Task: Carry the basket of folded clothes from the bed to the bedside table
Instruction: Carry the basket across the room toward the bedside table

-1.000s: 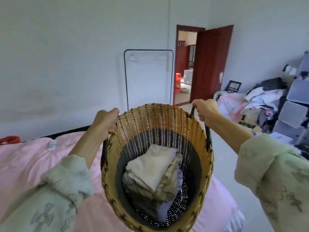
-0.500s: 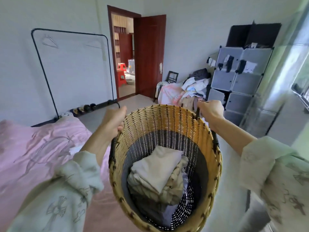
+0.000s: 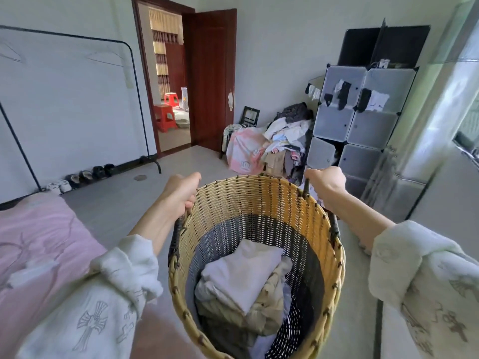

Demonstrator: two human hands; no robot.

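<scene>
Woven basket [image 3: 255, 203] held in the air between both hands, clear of the bed [image 3: 39, 242] and over the floor [image 3: 111, 203] just off the bed's right edge. Mouth turned up and tipped back toward the wearer, so the inside lay open to view; long axis running from rim down to base, leaning slightly away at the bottom. Upper wall tan, lower wall dark grey, openwork base black and white. Folded clothes [image 3: 241, 275] stacked in the bottom, a pale grey piece on top, cream and darker layers beneath, the stack lying flat against the base.

Left hand [image 3: 180, 193] closed in a fist on the dark handle [image 3: 175, 239] at the basket's left rim, knuckles up, wrist bare above a pushed-back pale sleeve [image 3: 103, 301] printed with grey crosses. Right hand [image 3: 326, 182] likewise closed on the dark handle [image 3: 334, 226] at the right rim, forearm reaching in from the lower right. Both grips wrapped tight around the handles, basket hanging level between them.

Pink quilt covering the bed at left. Beyond, a black clothes rail [image 3: 134, 99] against the wall with shoes [image 3: 85, 174] lined along its foot, an open dark red door [image 3: 210, 79], a heap of loose clothes [image 3: 280, 143] on the floor, and a cube cabinet [image 3: 363, 120] with frosted panels at right.
</scene>
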